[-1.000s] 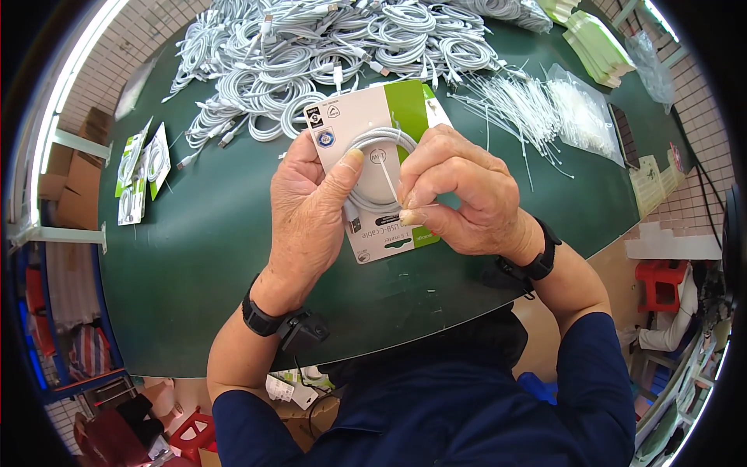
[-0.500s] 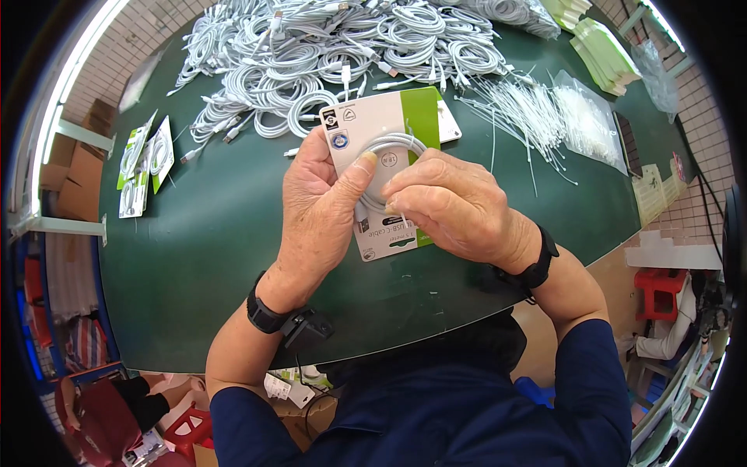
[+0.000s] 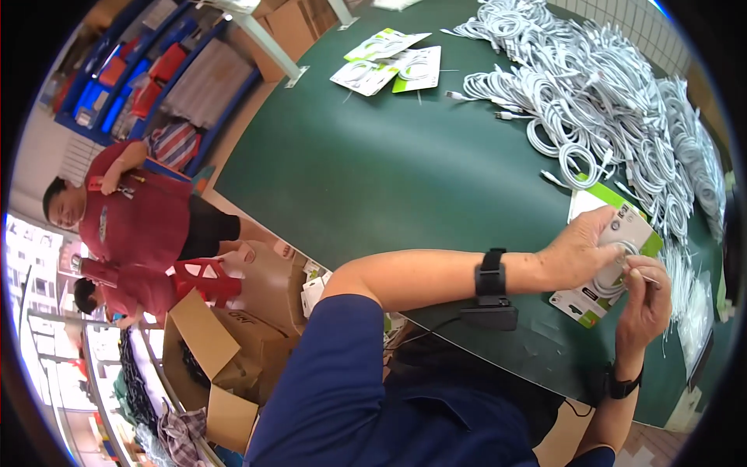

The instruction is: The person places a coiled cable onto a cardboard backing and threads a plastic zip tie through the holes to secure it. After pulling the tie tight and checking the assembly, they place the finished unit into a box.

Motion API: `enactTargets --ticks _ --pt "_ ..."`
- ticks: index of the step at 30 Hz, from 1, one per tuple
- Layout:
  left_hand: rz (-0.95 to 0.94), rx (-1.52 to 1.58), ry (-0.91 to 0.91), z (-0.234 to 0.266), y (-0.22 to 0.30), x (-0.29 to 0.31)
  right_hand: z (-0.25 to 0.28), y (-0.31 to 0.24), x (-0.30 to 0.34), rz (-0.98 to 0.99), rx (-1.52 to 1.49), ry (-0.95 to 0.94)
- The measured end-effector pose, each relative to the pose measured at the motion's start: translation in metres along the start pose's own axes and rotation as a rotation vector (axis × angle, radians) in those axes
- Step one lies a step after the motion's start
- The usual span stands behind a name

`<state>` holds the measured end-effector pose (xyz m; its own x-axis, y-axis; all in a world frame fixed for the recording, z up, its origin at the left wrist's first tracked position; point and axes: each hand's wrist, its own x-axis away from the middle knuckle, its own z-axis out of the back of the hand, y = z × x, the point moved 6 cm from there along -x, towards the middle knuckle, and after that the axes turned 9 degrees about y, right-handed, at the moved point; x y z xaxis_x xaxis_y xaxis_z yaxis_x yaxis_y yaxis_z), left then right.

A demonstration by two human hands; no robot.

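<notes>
My left hand (image 3: 580,253) grips a white and green packaging card (image 3: 629,226), thumb pressed on the coiled white cable (image 3: 608,285) that lies against its face. At the coil's right side, the fingers of my right hand (image 3: 647,303) are pinched together on a thin white cable tie (image 3: 647,278), whose tip sticks out past them. Under the far edge of the held card shows another green and white card (image 3: 580,204), lying on the table.
A big heap of coiled white cables (image 3: 576,93) covers the green table's (image 3: 350,171) far right. Loose white cable ties (image 3: 685,272) and a plastic bag (image 3: 695,327) lie beyond my right hand. Several carded cables (image 3: 418,68) rest at the far side. Left stand people (image 3: 136,206) and cardboard boxes (image 3: 206,335).
The view has swung left, so hands and table now appear further right. Both hands stay on the card and coil; the tie's end now points right from my right fingers.
</notes>
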<state>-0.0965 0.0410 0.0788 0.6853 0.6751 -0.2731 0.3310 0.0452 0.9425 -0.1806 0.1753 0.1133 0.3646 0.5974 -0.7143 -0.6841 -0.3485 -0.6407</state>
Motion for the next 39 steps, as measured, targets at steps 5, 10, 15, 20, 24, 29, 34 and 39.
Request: enactTargets --ticks 5,10,15,20,24,29,34,39 --pt "0.024 0.009 -0.036 -0.009 0.0 0.004 0.027 0.039 0.005 -0.291 -0.09 0.234" --pt "-0.037 -0.065 -0.011 -0.007 -0.006 0.004 0.034 0.043 -0.002 -0.349 0.021 0.251" --pt "0.0 -0.051 -0.052 -0.002 0.009 -0.002 0.011 -0.011 -0.031 0.072 0.357 0.103" --pt "0.159 0.114 -0.046 -0.001 0.009 0.004 0.008 -0.013 -0.034 0.408 0.363 0.134" --pt "0.24 0.26 -0.078 -0.011 0.014 0.012 0.017 -0.022 -0.029 0.462 0.386 0.089" --pt "0.243 0.262 -0.083 -0.009 0.017 0.013 0.019 -0.029 -0.024 0.494 0.353 0.067" --pt "0.243 0.279 -0.071 -0.008 0.022 0.011 0.017 -0.031 -0.022 0.501 0.32 0.072" --pt "0.235 0.253 -0.054 -0.005 0.021 0.011 0.019 -0.032 -0.024 0.496 0.356 0.056"
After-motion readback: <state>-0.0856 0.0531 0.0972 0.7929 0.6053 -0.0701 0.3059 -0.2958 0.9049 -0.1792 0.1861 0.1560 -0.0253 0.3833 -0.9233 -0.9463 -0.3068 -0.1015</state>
